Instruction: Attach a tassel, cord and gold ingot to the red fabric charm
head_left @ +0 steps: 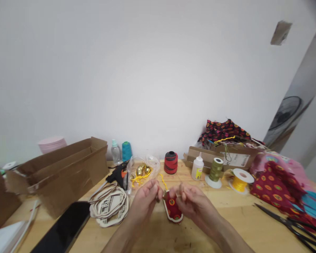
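My left hand (147, 196) is closed in a pinch, with a small dark bit at its fingertips that I cannot make out. Opposite it, my right hand (191, 202) is also pinched, its fingers slightly blurred; what they hold is too small to name. Between and just below both hands lies a dark red patterned fabric piece (173, 208) with a pale rim, on the table. A yellow cord (162, 180) runs up from its top end. Beyond the left hand, a clear plastic bag (154, 163) holds gold bells (139, 170) with yellow cords.
Left are a cardboard box (68, 172), a black phone (64, 228), wooden cutouts (113, 207) and a glue gun (117, 175). Behind stand a red thread spool (171, 163) and glue bottle (197, 168). Right are a yellow cord spool (239, 184), patterned fabric (274, 186) and black scissors (289, 225).
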{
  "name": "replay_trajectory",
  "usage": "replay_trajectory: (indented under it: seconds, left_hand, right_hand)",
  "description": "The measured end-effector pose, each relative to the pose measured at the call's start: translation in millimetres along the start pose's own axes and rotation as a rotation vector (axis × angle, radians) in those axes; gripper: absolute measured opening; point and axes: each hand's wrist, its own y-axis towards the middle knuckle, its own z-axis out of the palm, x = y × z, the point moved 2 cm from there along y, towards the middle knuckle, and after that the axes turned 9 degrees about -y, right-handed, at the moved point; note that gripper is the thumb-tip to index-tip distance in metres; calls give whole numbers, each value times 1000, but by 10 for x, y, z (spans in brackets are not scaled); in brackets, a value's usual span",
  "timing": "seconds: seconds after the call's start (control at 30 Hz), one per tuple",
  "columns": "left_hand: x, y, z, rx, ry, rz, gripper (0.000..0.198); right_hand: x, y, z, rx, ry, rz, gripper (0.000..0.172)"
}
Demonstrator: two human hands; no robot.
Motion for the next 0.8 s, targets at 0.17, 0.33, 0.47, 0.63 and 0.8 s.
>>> replay_trajectory:
  seconds: [0.17,0.33,0.47,0.63,0.8]
  left_hand:
    - [95,0,49,18,48,-37,23]
    - [131,14,54,21,42,-42,23]
    - [105,14,30,2,1,-51,23]
    - [14,11,-19,-91,-183,3,10]
    - [11,17,1,-143,-322,-37,20]
  right_hand:
    - [-96,14,61,-143,-75,-36,34]
    - [-65,-15,122,-199,-95,-93,35]
    - [-38,-20,118,-132,-82,-57,36]
    - [-43,7,18,-105,-157,-37,31]
    - [-71,37,-53,-181,-139,-47,33]
